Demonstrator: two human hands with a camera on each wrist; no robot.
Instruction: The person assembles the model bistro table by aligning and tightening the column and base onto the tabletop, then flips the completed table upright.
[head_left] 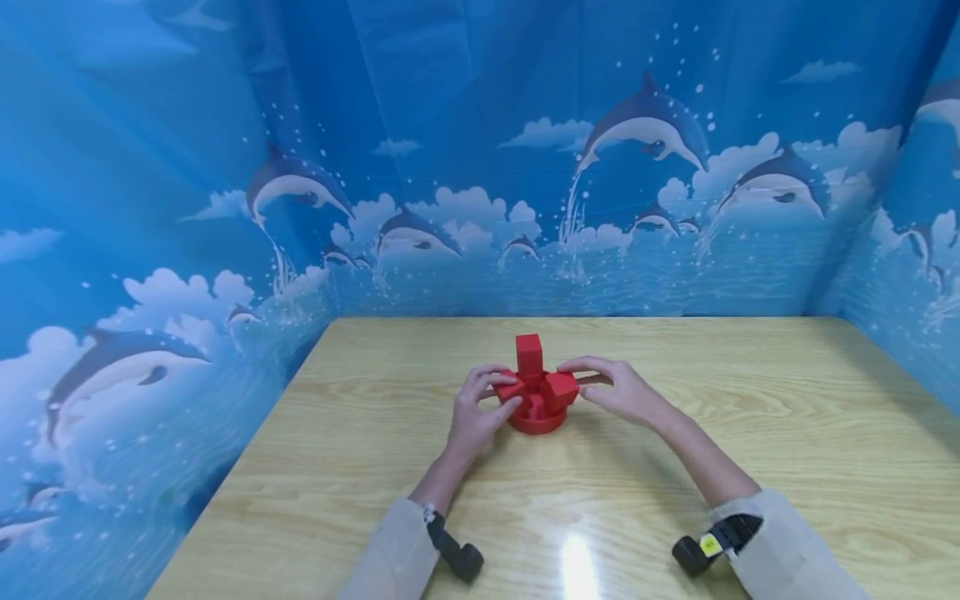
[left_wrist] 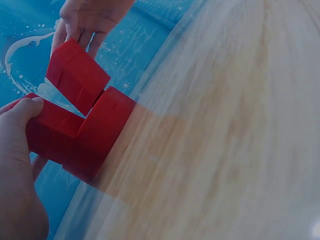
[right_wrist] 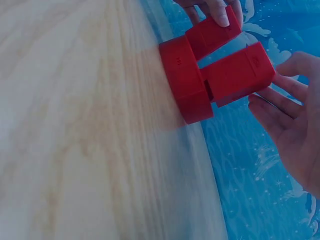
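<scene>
A round red base (head_left: 537, 426) stands on the table, with several red block-like arms spreading up from it. My left hand (head_left: 472, 417) pinches the left red block (head_left: 510, 387), thumb on the near side and fingers over the far side. At the outer end of the right red block (head_left: 562, 388), my right hand (head_left: 618, 392) has its fingers extended loosely, with fingertips at the block's edges. A third red block (head_left: 529, 354) rises upright at the back, untouched. In the right wrist view, part of the right block (right_wrist: 240, 72) hides some of the fingertips.
The pale wooden table (head_left: 337, 492) spreads around the red piece. A blue curtain (head_left: 480, 125) printed with dolphins hangs behind the table and at both sides. Black wrist cameras are strapped over both sleeves (head_left: 783, 542).
</scene>
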